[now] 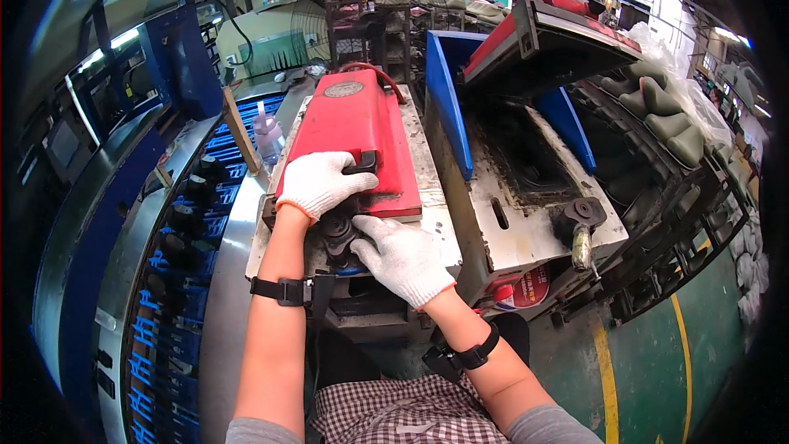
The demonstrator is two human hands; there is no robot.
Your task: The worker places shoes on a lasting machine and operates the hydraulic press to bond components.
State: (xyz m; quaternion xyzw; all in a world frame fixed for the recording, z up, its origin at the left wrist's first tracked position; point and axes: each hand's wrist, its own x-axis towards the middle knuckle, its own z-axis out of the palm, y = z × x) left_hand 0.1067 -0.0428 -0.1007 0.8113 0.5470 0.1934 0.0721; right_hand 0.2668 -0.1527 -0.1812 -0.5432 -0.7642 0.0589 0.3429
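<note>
My left hand (319, 184), in a white knit glove, is closed at the left end of a black handle (362, 164) on the red lid (333, 125) of a machine. The lid lies down on its pale, worn base (436, 228). Just below the lid's front edge, my right hand (401, 256), gloved alike, is bent around the right side of a dark metal latch knob (335, 228). Part of the knob and some fingertips are hidden by the gloves.
A second machine stands at right, its red lid (546, 41) raised between blue side plates (449, 103); its dark clamp (579, 214) juts out in front. A rack with green padded pieces (675, 133) is farther right. Left are a clear bottle (268, 136) and a blue-barred conveyor (148, 345).
</note>
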